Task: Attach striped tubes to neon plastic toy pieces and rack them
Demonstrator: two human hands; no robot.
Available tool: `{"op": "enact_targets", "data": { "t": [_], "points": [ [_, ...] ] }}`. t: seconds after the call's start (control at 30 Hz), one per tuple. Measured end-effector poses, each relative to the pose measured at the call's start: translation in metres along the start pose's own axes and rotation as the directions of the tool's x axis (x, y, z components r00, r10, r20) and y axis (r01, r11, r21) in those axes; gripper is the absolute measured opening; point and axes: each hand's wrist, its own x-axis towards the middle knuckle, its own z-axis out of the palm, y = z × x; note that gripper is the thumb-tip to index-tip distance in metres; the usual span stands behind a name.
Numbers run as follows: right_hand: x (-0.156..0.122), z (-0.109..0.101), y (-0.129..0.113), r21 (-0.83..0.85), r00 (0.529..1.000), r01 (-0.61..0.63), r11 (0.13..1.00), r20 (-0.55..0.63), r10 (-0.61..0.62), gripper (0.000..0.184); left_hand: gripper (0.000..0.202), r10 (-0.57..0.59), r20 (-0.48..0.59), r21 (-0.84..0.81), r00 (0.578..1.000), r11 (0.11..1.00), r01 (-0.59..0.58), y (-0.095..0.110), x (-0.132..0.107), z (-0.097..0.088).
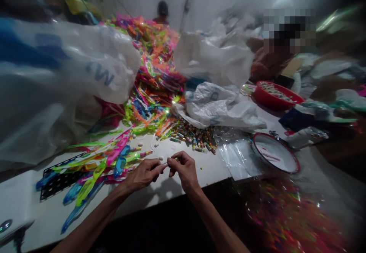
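Head view: both hands meet over the near part of the white table, thumbs and fingertips drawn together. The left hand and the right hand pinch a small pale piece between them; it is largely covered by the fingers, and its exact form cannot be determined. Just beyond the hands, a scatter of small patterned cylinders lies on the table, beside a crumpled white sack. Left of the hands, translucent coloured plastic pieces lie partly across a black perforated rack. A large heap of bright plastic pieces rises behind, between sacks. To the right are a clear plastic bag, a white dish with a red rim and, farther back, a filled red bowl. Another person is present behind the bowl.
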Motion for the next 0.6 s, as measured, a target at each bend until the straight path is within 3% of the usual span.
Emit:
{"op": "enact_targets", "data": {
  "t": [0.1, 0.2, 0.3, 0.33, 0.4, 0.47, 0.5, 0.53, 0.6],
  "points": [
    [-0.002, 0.017, -0.001, 0.034, 0.999, -0.011, 0.999, 0.046, 0.010, 0.030, 0.042, -0.023, 0.024, -0.020, 0.999, 1.000, 0.023, 0.002, -0.010, -0.015],
    [0.006, 0.023, -0.002, 0.002, 0.976, -0.050, 0.999, 0.211, 0.048, 0.031, 0.041, -0.044, 0.052, -0.016, 0.998, 0.999, 0.045, 0.004, -0.017, -0.032],
    [0.032, 0.006, -0.002, -0.303, 0.953, 0.083, 0.949, 0.303, 0.013, 0.030, 0.040, -0.004, -0.060, 0.313, 0.998, 0.949, 0.023, 0.005, -0.023, -0.059],
    [0.043, -0.004, -0.002, -0.460, 0.959, 0.179, 0.870, 0.279, -0.049, 0.029, 0.039, 0.033, -0.126, 0.458, 0.991, 0.888, 0.028, 0.005, -0.025, -0.070],
    [0.066, -0.025, -0.003, -0.762, 0.956, 0.293, 0.577, 0.215, -0.201, 0.024, 0.037, 0.107, -0.233, 0.642, 0.967, 0.763, 0.071, 0.003, -0.030, -0.091],
    [0.081, -0.038, -0.006, -0.916, 0.951, 0.262, 0.303, 0.191, -0.245, 0.016, 0.037, 0.122, -0.271, 0.668, 0.955, 0.738, 0.095, 0.003, -0.033, -0.105],
    [0.084, -0.039, -0.008, -0.934, 0.954, 0.250, 0.256, 0.191, -0.233, 0.013, 0.037, 0.119, -0.280, 0.646, 0.953, 0.758, 0.096, 0.003, -0.033, -0.108],
    [0.083, -0.037, -0.011, -0.922, 0.957, 0.256, 0.291, 0.199, -0.210, 0.013, 0.037, 0.117, -0.287, 0.618, 0.951, 0.781, 0.091, 0.004, -0.032, -0.106],
    [0.072, -0.021, -0.016, -0.772, 0.959, 0.280, 0.571, 0.254, -0.126, 0.023, 0.036, 0.143, -0.290, 0.595, 0.946, 0.801, 0.061, 0.005, -0.029, -0.095]
  ]
}}
